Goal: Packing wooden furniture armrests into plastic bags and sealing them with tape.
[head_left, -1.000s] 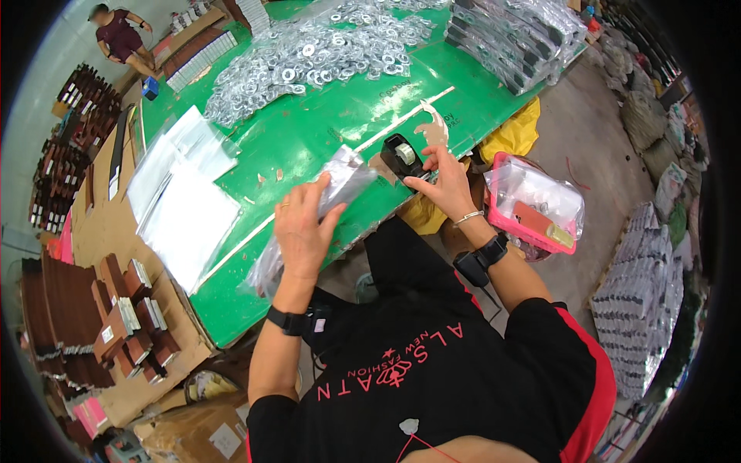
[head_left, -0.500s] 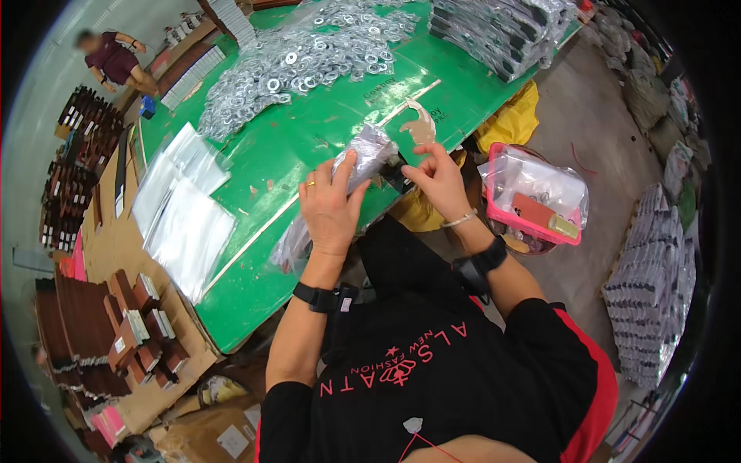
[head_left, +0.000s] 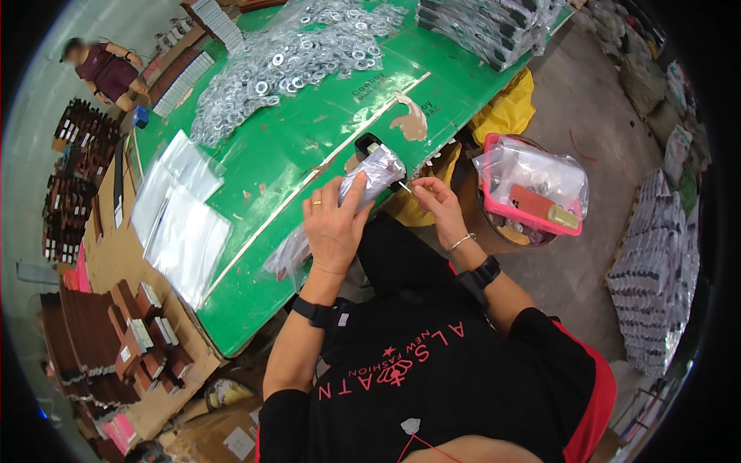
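A long bundle wrapped in clear, shiny plastic (head_left: 375, 171) lies at the near edge of the green table (head_left: 270, 185). My left hand (head_left: 333, 224) grips it from above, thumb on one side and fingers across the top. Close to the bundle's right end, my right hand (head_left: 437, 204) is closed in a pinch on a small, thin white piece (head_left: 405, 187), whose kind I cannot make out. Just beyond the bundle, partly hidden by it, sits a black object (head_left: 367, 143) that looks like a tape dispenser.
Many bagged metal rings (head_left: 285, 65) are heaped on the far table. Clear plastic bags (head_left: 185, 239) lie at left; wrapped stacks (head_left: 494, 31) stand far right. A pink basket (head_left: 532, 224) sits right of the table. Another person (head_left: 112, 73) stands far left.
My right hand has come down and nearer to the bundle's end, pinching the white piece. The bundle has shifted slightly toward me, and the black object now shows beyond it.
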Available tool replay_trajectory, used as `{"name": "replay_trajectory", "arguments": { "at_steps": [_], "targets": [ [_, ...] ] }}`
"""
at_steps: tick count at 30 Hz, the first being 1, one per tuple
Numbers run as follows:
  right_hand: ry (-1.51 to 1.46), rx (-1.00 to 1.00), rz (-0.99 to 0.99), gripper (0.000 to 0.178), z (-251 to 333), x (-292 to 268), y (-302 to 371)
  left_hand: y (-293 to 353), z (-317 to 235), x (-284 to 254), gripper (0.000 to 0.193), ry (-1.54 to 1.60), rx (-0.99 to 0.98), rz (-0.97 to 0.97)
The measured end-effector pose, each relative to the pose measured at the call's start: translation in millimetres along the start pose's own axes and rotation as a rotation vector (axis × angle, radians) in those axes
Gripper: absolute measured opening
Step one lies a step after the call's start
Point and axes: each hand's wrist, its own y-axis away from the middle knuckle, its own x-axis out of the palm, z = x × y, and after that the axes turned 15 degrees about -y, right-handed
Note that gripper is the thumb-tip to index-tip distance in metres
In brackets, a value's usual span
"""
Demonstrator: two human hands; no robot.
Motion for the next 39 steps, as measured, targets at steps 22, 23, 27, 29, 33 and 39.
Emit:
{"name": "replay_trajectory", "arguments": {
  "at_steps": [22, 23, 27, 29, 33, 39],
  "targets": [
    [0.502, -0.053, 0.893, 0.013, 84, 96, -42, 77, 99, -65, 0.062, -0.195, 0.149, 0.188],
    [0.572, -0.128, 1.055, 0.014, 82, 127, -48, 85, 108, -62, 0.063, -0.198, 0.175, 0.214],
    [0.910, -0.119, 1.474, 0.015, 46, 194, -64, 99, 109, -53, 0.061, -0.103, 0.035, 0.169],
    [0.966, -0.074, 1.552, 0.013, 40, 214, -68, 99, 105, -55, 0.060, -0.091, 0.018, 0.175],
    [1.119, -0.115, 1.695, 0.008, 26, 233, -74, 102, 107, -51, 0.055, -0.079, 0.000, 0.158],
    [1.327, -0.599, 1.860, 0.014, 11, 240, -71, 102, 106, -50, 0.044, -0.070, -0.017, 0.150]
  ]
}}
